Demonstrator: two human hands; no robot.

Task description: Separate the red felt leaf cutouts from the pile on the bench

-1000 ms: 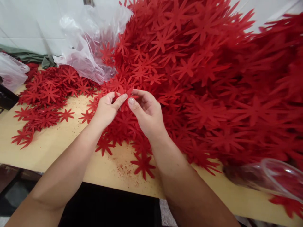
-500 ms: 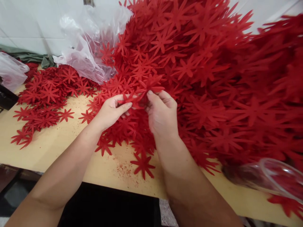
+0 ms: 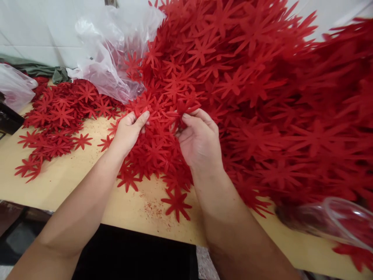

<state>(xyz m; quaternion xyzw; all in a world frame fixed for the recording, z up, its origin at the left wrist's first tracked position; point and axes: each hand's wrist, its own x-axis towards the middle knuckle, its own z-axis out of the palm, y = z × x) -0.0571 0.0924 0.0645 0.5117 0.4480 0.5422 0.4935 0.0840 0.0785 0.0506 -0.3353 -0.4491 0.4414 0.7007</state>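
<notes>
My right hand [image 3: 201, 134] is closed in a pinch on a red flower-shaped cutout [image 3: 186, 109] with narrow petals. Thumb and forefinger grip it near its middle. To the left, my left hand [image 3: 131, 128] is also closed, thumb pressed to the forefinger, with red petals at its fingertips; it seems to hold another cutout, though the red behind blends with it. Both hands hover over a large heap of the same red cutouts [image 3: 233, 83], which rises behind them and to the right. A single cutout [image 3: 176, 204] lies flat near the table's front edge.
A smaller pile of red cutouts [image 3: 58, 114] lies on the left of the wooden table [image 3: 116, 202]. Crumpled clear plastic bags [image 3: 107, 58] stand at the back against a tiled wall. At right front lies a clear plastic container [image 3: 329, 219]. Red crumbs dot the tabletop.
My left hand has moved left, away from my right hand, and the gap between them has widened. My right hand stays nearly in place, still pinching a red cutout.
</notes>
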